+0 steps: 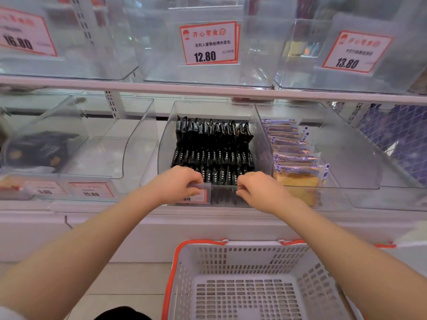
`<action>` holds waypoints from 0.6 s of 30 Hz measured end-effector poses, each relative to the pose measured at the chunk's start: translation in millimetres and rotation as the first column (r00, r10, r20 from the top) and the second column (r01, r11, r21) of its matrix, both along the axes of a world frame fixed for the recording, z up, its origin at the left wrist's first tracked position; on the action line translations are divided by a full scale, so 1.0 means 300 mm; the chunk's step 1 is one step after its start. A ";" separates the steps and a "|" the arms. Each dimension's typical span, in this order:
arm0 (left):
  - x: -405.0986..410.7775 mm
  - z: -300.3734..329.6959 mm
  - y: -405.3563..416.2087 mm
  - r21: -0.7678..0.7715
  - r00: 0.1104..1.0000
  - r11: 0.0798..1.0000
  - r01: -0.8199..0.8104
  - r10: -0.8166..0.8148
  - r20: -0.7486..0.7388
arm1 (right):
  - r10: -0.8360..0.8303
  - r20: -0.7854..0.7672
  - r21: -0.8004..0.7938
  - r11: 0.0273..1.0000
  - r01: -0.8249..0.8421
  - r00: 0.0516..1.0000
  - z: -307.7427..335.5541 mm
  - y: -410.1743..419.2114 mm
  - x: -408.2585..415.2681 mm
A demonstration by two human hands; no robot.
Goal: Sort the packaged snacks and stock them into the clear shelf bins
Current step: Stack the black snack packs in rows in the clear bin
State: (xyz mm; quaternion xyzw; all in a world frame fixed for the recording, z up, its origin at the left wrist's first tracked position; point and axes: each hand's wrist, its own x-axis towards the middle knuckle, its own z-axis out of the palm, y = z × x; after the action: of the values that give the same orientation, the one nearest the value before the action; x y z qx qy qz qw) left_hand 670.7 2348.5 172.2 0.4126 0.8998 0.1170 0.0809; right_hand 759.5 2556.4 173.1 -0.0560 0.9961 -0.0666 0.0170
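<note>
- Shelving (208, 91): two tiers of clear bins are showing; the white front rail of the upper shelf is running across the frame above the lower row.
- Basket (242, 257): grey perforated, orange rim, sitting on the floor below the lower shelf's front edge, under both forearms; its floor is showing bare.
- Centre bin (165, 144) on the lower shelf: clear walls are curving down to a low front lip; open top, free room above the packets up to the upper shelf rail.
- Black snack packets (213, 146): standing on edge in three rows running left to right across the centre bin, long axis upright, flat faces side by side; rows are filling the bin from back wall to front lip.
- Right neighbour bin (346, 158): cake slices in clear wrappers (293, 155) are stacking front to back along its left wall; its right part is open.
- Left neighbour bin (104, 146): a dark box (39, 151) is lying at its left end, rest open.
- Left hand (179, 182): fingers are curling over the centre bin's front lip, gripping it left of centre.
- Right hand (257, 188): gripping the same lip right of centre; the two hands are near, not touching.
- Price tag (209, 43): reading 12.80, on the upper centre bin.
</note>
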 end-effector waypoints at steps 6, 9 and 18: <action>-0.071 0.064 0.113 0.092 1.000 0.996 0.010 -0.009 -0.019 | -0.376 -0.039 -0.417 0.848 0.327 0.926 0.033 -0.014 -0.159; -0.163 0.083 0.232 0.045 0.986 0.998 0.051 -0.044 -0.162 | -0.601 0.068 -0.601 0.613 0.514 0.797 0.014 -0.014 -0.279; -0.433 0.033 0.467 -0.222 0.887 0.949 0.222 -0.291 -0.358 | -0.764 0.175 -0.839 0.215 0.501 0.622 -0.071 -0.001 -0.469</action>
State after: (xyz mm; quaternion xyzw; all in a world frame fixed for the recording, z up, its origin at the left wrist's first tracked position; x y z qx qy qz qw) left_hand 540.7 2488.8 182.2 0.5342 0.8421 -0.0580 -0.0472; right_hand 618.9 2556.2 151.8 0.3502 0.7579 -0.5202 -0.1796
